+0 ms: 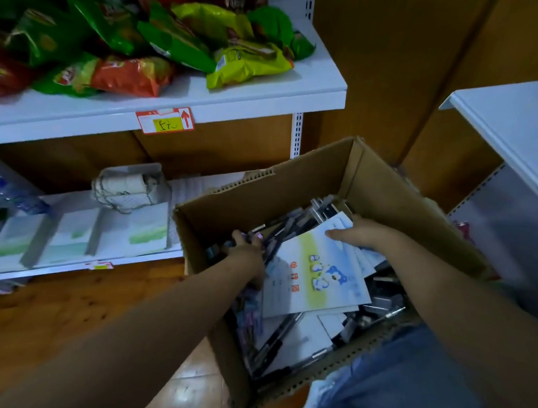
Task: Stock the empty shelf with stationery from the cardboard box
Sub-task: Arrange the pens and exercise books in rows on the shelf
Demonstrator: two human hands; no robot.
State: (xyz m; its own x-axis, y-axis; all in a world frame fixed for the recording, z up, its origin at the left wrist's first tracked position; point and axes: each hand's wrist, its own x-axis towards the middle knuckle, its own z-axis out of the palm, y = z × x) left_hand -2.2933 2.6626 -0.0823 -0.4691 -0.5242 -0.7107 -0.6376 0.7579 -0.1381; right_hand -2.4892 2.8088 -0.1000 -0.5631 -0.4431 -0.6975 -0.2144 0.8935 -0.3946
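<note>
An open cardboard box (382, 190) sits on the floor in front of me, full of pens, clips and notebooks. Both my hands are inside it. My left hand (249, 255) is closed around a bunch of dark pens (229, 245) at the box's left side. My right hand (357, 232) grips the far edge of a white and blue notebook (317, 270) with a cartoon cover, which lies tilted on top of the pile. The low white shelf (111, 260) to the left holds several white and green booklets (146, 232) laid side by side.
The upper shelf (204, 102) carries green, yellow and red snack bags (188, 37) and a red price tag (165, 123). A netted bundle (128, 187) and a plastic bottle (21, 199) lie on the low shelf. Another white shelf (508, 121) stands at right. The floor is wood.
</note>
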